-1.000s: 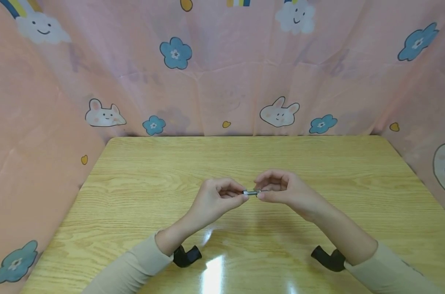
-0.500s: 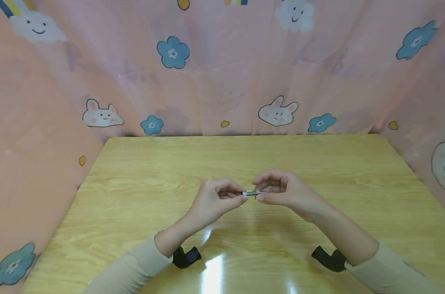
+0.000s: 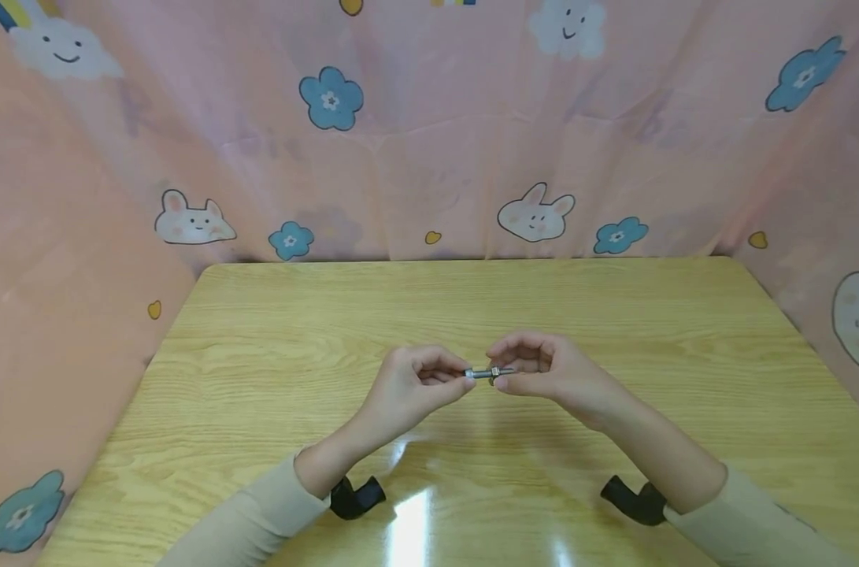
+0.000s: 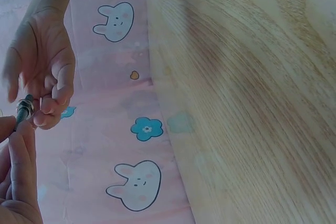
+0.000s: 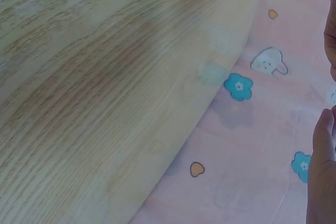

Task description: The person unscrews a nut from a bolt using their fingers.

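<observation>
A silver metal bolt (image 3: 482, 374) lies level between the two hands over the table in the head view. My left hand (image 3: 418, 390) pinches its head end between thumb and fingertips. Partway along the shank sits a nut (image 3: 496, 371), where the thumb and curled fingers of my right hand (image 3: 553, 374) meet it from both sides. The bolt's far tip points into the right hand. From the left wrist, the threaded shank and the nut (image 4: 24, 103) show at the left edge, between both hands' fingertips. In the right wrist view the bolt is out of sight.
A wood-grain table (image 3: 330, 307) spreads beneath the hands, with a bright reflection near the front. Pink printed cloth (image 3: 415, 157) hangs behind it and at both sides. Black curved pieces (image 3: 358, 498) stick out at both sleeve cuffs.
The right fingers have shifted slightly around the nut, which shows more clearly now, with more of the bolt's tip visible beyond it. The left hand keeps its pinch, drifting slightly left in view.
</observation>
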Demonstrator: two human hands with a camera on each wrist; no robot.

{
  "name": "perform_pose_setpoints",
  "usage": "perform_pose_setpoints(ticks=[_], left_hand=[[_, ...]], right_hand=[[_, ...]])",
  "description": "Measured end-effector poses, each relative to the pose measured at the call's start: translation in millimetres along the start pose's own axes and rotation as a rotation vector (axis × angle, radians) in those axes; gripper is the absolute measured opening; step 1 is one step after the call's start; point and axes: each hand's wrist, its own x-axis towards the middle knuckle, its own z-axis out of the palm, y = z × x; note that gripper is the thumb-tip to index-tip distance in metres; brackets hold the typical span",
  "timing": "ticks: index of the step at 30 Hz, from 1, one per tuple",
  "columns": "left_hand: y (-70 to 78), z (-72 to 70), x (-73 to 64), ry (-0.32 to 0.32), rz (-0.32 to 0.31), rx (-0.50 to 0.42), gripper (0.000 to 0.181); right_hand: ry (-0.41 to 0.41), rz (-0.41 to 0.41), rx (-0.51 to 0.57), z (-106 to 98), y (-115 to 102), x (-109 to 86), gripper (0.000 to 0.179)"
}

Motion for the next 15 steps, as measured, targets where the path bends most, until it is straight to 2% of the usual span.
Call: perform_pose_setpoints(ticks=[7,11,15], left_hand=[[0.0,-0.9,-3.4,-0.004,-0.014,0.003,0.009],[1.6,-2.7,-2.5,-0.004,-0.015,0.008,0.010],[3.2,-2.9,-0.7,-0.008,-0.004,0.012,0.011]], right_hand=[[-0.006,0.046,0.004,4.4,-1.8,2.8,0.030],[-0.022,0.003,-0.028,4.0,-3.8,3.6,0.023],[-0.027,-0.019,-0.027,1.3,-4.6,2.9,0.026]])
